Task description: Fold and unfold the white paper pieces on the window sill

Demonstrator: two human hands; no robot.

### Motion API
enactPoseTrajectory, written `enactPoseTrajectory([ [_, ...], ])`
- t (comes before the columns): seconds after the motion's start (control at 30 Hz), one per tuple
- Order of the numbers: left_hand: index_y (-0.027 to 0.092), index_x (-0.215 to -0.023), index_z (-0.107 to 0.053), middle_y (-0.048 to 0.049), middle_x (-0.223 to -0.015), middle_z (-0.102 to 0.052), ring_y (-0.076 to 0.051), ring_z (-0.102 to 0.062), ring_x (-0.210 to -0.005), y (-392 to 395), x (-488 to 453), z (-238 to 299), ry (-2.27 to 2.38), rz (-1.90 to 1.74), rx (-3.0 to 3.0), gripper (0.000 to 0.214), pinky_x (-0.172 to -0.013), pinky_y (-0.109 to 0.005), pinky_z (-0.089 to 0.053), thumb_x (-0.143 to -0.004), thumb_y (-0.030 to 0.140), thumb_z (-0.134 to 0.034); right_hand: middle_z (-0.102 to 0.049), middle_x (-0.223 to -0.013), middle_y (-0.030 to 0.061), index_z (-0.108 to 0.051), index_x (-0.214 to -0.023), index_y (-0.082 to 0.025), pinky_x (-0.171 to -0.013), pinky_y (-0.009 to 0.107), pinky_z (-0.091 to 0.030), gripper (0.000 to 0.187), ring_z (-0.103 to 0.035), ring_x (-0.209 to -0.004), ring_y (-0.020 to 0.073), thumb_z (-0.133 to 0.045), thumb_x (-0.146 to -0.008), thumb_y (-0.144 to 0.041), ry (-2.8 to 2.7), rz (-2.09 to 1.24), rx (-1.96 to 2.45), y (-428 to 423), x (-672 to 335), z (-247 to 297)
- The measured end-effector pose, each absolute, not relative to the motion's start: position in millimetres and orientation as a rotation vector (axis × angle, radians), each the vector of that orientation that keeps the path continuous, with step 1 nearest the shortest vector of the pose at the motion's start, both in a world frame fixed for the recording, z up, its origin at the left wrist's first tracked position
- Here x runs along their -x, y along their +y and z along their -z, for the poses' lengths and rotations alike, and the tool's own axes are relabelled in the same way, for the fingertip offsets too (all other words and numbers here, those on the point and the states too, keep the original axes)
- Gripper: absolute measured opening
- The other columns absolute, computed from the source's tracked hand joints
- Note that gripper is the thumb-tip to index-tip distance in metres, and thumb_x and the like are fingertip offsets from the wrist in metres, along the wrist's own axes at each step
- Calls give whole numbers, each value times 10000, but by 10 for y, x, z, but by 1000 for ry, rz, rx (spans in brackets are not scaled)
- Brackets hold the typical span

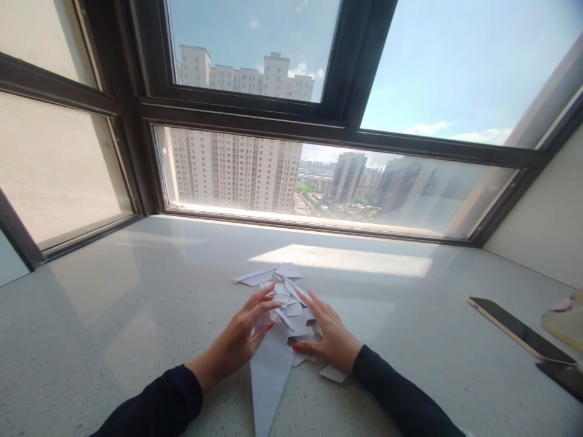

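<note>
A loose pile of white paper pieces (294,309) lies on the speckled stone sill between my hands. Some pieces look folded, others like small cut scraps. My left hand (248,328) is at the pile's left side, fingers spread and reaching over its edge. Beneath it a long pointed folded paper (269,376) runs toward me. On the right, my right hand (325,334) rests against the pile with its fingers apart, thumb low near the scraps. A paper scrap (334,372) sticks out below the right wrist. Neither hand grips a piece that I can make out.
The pale sill (173,303) reaches back to a dark-framed window (255,124), with tall buildings outside. At the right lie a phone or tablet (519,331) and a second dark flat object (565,376). A blurred yellowish item (565,321) sits at the right edge.
</note>
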State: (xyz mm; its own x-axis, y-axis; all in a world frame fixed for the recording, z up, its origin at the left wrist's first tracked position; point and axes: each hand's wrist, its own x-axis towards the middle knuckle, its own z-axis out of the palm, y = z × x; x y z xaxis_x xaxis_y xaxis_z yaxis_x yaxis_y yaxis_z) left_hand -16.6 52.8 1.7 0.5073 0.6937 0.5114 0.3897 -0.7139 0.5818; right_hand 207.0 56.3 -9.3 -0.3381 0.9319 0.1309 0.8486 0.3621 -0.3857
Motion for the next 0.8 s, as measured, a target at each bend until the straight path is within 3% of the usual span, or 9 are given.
enactPoseTrajectory([
  [0.07, 232, -1082, -486, -40, -1305, -353, -145, -340, -1184, 528, 162, -11, 859, -1059, -2376, 363, -977, -303, -315, -798, 59, -339, -381, -1295, 115, -392, -1235, -272, -947, 516, -226, 743, -300, -1189, 323, -582, -585, -579, -2320, -375, 1531, 557, -2032, 85],
  [0.17, 209, -1040, -515, -53, -1256, -412, -157, -345, -1177, 554, 189, -31, 984, -1143, -2385, 380, -975, -330, -307, -770, 32, -314, -546, -1119, 96, -571, -1066, -234, -897, 419, -345, 440, -452, -1058, 263, -601, -666, -416, -2283, -404, 1379, 532, -1998, 53],
  [0.3, 192, -995, -535, -68, -1192, -472, -189, -397, -1127, 688, 249, -96, 1280, -1222, -2329, 290, -953, -376, -316, -762, 120, -378, -640, -862, 67, -647, -876, -205, -747, 316, -452, 213, -561, -825, 189, -516, -761, -326, -2149, -462, 1187, 501, -1987, -4],
  [0.37, 189, -1011, -529, -72, -1208, -463, -196, -402, -1126, 821, 260, -101, 1386, -1116, -2338, 275, -952, -377, -312, -770, 179, -396, -639, -870, 63, -634, -888, -212, -699, 304, -468, 239, -564, -822, 189, -477, -781, -357, -2051, -439, 1189, 496, -1993, -15],
  [0.43, 174, -1030, -518, -82, -1227, -451, -191, -391, -1141, 990, 250, -73, 1509, -956, -2348, 279, -961, -345, -298, -782, 223, -400, -602, -1010, 79, -581, -1012, -220, -770, 340, -449, 332, -525, -948, 216, -475, -767, -418, -2004, -355, 1242, 493, -2003, -4],
  [0.53, 131, -1071, -487, -112, -1170, -504, -193, -428, -1111, 1240, 198, 6, 1642, -801, -2326, 318, -944, -312, -309, -787, 251, -408, -411, -1273, 115, -407, -1224, -217, -923, 432, -327, 668, -355, -1161, 281, -533, -659, -551, -2136, -260, 1302, 480, -2013, 38],
  [0.63, 118, -1076, -487, -150, -1143, -520, -258, -432, -1104, 1394, 130, 77, 1715, -746, -2294, 384, -930, -377, -303, -751, 321, -481, -245, -1376, 95, -281, -1295, -264, -966, 522, -195, 885, -182, -1241, 338, -562, -544, -640, -2427, -304, 1278, 450, -1996, 60],
  [0.7, 138, -1082, -487, -153, -1133, -526, -298, -434, -1090, 1437, 97, 100, 1772, -740, -2259, 401, -920, -453, -278, -725, 319, -519, -301, -1356, 63, -307, -1275, -312, -963, 562, -141, 832, -164, -1245, 345, -558, -553, -640, -2540, -370, 1267, 429, -1975, 50],
  [0.8, 172, -1078, -488, -140, -1071, -558, -323, -478, -1024, 1461, 94, 94, 1844, -780, -2187, 405, -876, -532, -269, -686, 242, -562, -471, -1238, 66, -453, -1186, -299, -969, 518, -190, 611, -300, -1198, 306, -555, -640, -555, -2495, -439, 1270, 416, -1948, 24],
])
